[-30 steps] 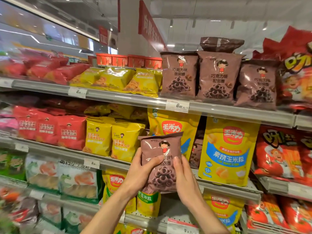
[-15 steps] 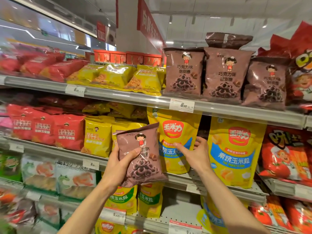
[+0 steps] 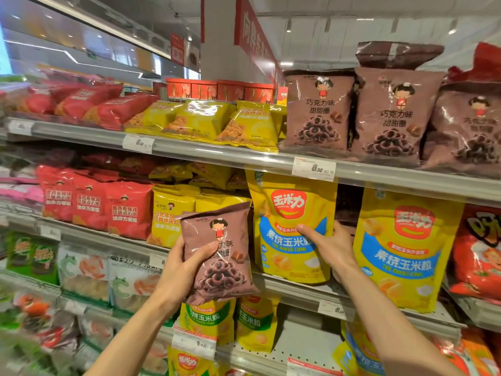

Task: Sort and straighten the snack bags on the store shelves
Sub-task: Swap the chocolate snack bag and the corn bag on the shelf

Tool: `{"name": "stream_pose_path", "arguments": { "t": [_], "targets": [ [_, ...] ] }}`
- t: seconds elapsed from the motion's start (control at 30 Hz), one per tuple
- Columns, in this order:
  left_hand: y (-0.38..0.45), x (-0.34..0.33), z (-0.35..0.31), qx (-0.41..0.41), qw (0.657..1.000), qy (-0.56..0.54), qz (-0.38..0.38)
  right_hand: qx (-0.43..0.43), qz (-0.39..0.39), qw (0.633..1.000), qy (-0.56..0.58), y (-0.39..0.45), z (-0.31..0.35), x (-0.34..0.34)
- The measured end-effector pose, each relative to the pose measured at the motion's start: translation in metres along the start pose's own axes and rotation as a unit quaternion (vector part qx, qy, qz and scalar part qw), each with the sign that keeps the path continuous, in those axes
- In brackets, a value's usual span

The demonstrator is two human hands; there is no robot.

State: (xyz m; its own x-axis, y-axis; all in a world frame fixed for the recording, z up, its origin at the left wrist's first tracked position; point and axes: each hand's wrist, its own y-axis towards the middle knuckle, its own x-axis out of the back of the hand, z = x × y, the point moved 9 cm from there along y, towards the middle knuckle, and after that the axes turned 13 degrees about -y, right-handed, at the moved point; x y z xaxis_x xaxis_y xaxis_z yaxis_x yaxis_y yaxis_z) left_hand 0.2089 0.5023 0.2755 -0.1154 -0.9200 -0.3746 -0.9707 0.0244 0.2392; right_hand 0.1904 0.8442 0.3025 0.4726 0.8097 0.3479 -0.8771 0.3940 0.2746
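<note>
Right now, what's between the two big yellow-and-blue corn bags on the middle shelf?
Head view: a dark gap with a brown bag set back in it. The right hand grips the right edge of the left corn bag there; the right corn bag stands untouched.

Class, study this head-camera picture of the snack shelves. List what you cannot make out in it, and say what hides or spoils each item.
1. Dark bags in the gap behind the yellow corn bag: shadowed, partly covered by the right hand.
2. Left-edge packs: blurred.
3. Price tag: small print too small to read.
4. Brown ring-snack bag: its lettering partly hidden by the left hand thumb.
5. Red bags at the right edge: cut off.
</note>
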Motion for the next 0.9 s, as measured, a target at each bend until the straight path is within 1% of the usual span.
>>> {"name": "stream_pose_path", "arguments": {
  "t": [0.23, 0.47, 0.7, 0.83, 0.9],
  "targets": [
    [0.003, 0.013, -0.001, -0.007, 1.0, -0.006, -0.013, 0.008, -0.018, 0.999, 0.034, 0.008, 0.013, 0.007],
    [0.009, 0.014, 0.002, -0.008, 1.0, 0.017, -0.016, -0.001, 0.016, 0.996, 0.085, 0.006, 0.018, -0.001],
    [0.009, 0.026, 0.001, -0.004, 0.999, 0.025, -0.025, -0.001, 0.073, 0.995, 0.074, -0.013, 0.009, -0.016],
    [0.006, 0.041, 0.007, 0.0, 0.999, 0.017, -0.033, 0.0, 0.068, 0.995, 0.068, -0.034, -0.001, -0.007],
    [0.004, 0.039, 0.01, 0.001, 1.0, 0.011, -0.025, -0.011, 0.057, 0.996, 0.063, -0.044, -0.012, 0.004]
  ]
}}
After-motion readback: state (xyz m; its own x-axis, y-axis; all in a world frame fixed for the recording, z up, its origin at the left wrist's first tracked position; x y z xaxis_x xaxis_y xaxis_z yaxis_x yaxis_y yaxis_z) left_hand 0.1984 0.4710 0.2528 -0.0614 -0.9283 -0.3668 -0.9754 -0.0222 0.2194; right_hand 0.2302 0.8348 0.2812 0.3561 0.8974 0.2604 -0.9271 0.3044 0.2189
